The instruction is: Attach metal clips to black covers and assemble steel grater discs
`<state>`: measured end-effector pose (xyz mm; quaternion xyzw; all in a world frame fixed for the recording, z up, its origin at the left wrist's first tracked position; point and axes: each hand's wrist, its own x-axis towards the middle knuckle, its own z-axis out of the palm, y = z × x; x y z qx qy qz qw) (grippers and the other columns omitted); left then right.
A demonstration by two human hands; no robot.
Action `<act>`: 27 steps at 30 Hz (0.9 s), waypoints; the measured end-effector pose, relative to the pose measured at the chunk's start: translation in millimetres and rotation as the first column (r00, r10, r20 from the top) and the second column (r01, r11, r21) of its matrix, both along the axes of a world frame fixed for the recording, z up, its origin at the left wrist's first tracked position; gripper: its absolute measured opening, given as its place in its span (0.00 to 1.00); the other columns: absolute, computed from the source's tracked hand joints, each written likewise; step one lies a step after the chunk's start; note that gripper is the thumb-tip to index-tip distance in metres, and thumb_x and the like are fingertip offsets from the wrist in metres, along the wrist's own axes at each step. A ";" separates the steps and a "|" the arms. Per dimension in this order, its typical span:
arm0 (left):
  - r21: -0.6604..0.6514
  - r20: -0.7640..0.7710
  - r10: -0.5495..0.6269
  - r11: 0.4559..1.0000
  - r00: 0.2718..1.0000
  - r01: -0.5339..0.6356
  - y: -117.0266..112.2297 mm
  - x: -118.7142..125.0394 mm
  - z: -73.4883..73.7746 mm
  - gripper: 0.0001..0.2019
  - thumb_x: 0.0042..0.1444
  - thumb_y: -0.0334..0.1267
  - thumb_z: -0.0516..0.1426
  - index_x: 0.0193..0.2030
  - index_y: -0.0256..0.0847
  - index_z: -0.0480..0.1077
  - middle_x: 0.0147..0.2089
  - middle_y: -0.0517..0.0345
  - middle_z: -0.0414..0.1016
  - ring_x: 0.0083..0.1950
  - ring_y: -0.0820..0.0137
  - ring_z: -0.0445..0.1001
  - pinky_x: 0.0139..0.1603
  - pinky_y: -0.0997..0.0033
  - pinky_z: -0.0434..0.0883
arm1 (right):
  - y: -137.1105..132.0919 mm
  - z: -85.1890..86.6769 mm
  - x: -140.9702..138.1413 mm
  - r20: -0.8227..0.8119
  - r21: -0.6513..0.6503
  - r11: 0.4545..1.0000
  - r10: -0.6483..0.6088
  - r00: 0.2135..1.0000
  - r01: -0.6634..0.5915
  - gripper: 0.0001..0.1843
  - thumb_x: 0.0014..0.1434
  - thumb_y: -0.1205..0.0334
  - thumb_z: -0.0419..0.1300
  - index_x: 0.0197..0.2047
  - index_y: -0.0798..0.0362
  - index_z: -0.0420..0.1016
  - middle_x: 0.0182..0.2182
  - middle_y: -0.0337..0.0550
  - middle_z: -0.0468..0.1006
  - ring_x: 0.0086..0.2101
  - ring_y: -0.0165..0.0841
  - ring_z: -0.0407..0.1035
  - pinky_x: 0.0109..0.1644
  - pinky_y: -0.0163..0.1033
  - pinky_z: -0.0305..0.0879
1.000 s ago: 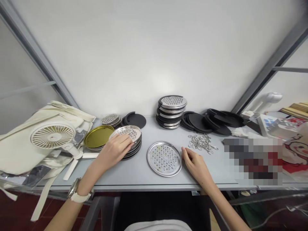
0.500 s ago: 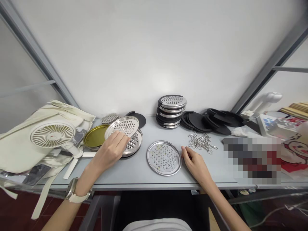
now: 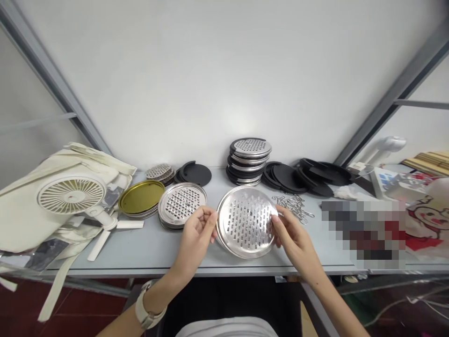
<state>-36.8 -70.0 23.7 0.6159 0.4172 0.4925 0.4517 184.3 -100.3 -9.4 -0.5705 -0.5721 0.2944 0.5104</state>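
A round metal grater plate point(image 3: 247, 222) is held up just above the desk, tilted toward me, with a second rim showing along its left edge. My left hand point(image 3: 199, 229) grips the left edge between thumb and curled fingers. At the right edge, my right hand point(image 3: 291, 229) pinches the rim, thumb in front and fingers behind. To the left lies a stack of grater plates point(image 3: 182, 203), and beside it a pile topped by a gold-coloured round lid point(image 3: 142, 196). Wire hooks point(image 3: 293, 206) lie in a heap just behind my right hand.
At the back stands a stack of graters in black rims point(image 3: 249, 159). Black round trays point(image 3: 291, 177) and black discs point(image 3: 196, 174) lie along the wall. A white fan point(image 3: 72, 196) rests on a cream bag point(image 3: 28, 206) at left; a pixelated patch covers the right.
My left hand has brought a grater plate from the left stack to the middle. My right hand has risen from the desk and taken hold of the right rim.
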 end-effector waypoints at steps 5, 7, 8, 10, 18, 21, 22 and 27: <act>-0.281 -0.009 -0.115 0.954 0.993 0.107 7.2 -8.9 -43.5 0.22 0.58 0.50 0.53 0.51 0.33 0.64 0.35 0.52 0.70 0.33 0.68 0.73 0.22 0.75 0.69 | 22.2 -8.1 13.5 0.151 -0.147 0.989 0.040 0.988 -0.018 0.31 0.63 0.43 0.51 0.59 0.59 0.66 0.28 0.44 0.73 0.29 0.36 0.67 0.31 0.39 0.66; -0.271 -0.116 -0.126 0.958 0.985 0.091 4.4 -14.1 -54.6 0.23 0.60 0.49 0.50 0.55 0.34 0.63 0.38 0.50 0.71 0.33 0.68 0.72 0.20 0.75 0.68 | 29.0 -12.3 13.3 0.225 -0.131 0.991 0.048 0.973 -0.019 0.32 0.63 0.43 0.50 0.59 0.59 0.67 0.26 0.43 0.71 0.30 0.37 0.67 0.33 0.41 0.66; -0.246 -0.196 -0.123 0.967 0.973 0.073 2.3 -16.1 -57.6 0.22 0.62 0.47 0.49 0.56 0.34 0.63 0.39 0.50 0.71 0.31 0.69 0.72 0.22 0.73 0.69 | 31.2 -13.8 12.1 0.268 -0.116 0.993 0.048 0.962 -0.017 0.31 0.63 0.43 0.49 0.59 0.58 0.68 0.24 0.42 0.69 0.30 0.38 0.67 0.35 0.42 0.66; -0.144 -0.357 -0.092 0.989 0.930 0.043 -2.2 -18.6 -58.6 0.18 0.63 0.42 0.47 0.54 0.36 0.65 0.38 0.52 0.73 0.33 0.70 0.72 0.32 0.69 0.72 | 33.4 -16.0 9.0 0.351 -0.091 0.996 0.034 0.936 -0.002 0.30 0.64 0.44 0.48 0.58 0.58 0.69 0.24 0.41 0.66 0.30 0.38 0.66 0.38 0.44 0.66; 0.064 -0.612 0.029 0.998 0.790 0.013 -10.7 -15.8 -43.4 0.19 0.63 0.36 0.43 0.53 0.35 0.68 0.40 0.48 0.73 0.44 0.63 0.72 0.49 0.61 0.70 | 33.2 -26.9 3.0 0.424 -0.108 0.994 0.041 0.905 0.006 0.28 0.66 0.48 0.47 0.58 0.59 0.70 0.34 0.47 0.68 0.28 0.35 0.66 0.39 0.45 0.67; 0.070 -0.641 0.039 0.998 0.766 0.007 -11.8 -16.5 -44.9 0.19 0.63 0.35 0.42 0.54 0.35 0.68 0.42 0.47 0.73 0.46 0.63 0.72 0.49 0.61 0.70 | 32.5 -30.9 0.9 0.436 -0.100 0.995 0.048 0.899 -0.005 0.27 0.66 0.50 0.46 0.58 0.59 0.69 0.38 0.49 0.68 0.27 0.34 0.66 0.40 0.45 0.67; 0.073 -0.650 0.040 0.997 0.759 0.010 -12.1 -17.0 -45.9 0.19 0.64 0.35 0.43 0.54 0.36 0.68 0.44 0.47 0.73 0.47 0.63 0.72 0.50 0.61 0.70 | 32.3 -31.7 0.0 0.440 -0.094 0.996 0.051 0.897 -0.010 0.26 0.67 0.50 0.46 0.58 0.59 0.69 0.39 0.49 0.68 0.27 0.33 0.67 0.40 0.45 0.68; 0.091 -0.712 0.050 0.996 0.700 0.021 -14.4 -18.2 -50.9 0.19 0.65 0.36 0.42 0.55 0.36 0.67 0.49 0.45 0.72 0.51 0.62 0.72 0.53 0.60 0.70 | 32.7 -33.0 -4.2 0.481 -0.056 0.998 0.054 0.875 -0.031 0.24 0.67 0.53 0.45 0.59 0.57 0.68 0.40 0.50 0.67 0.28 0.33 0.68 0.43 0.45 0.68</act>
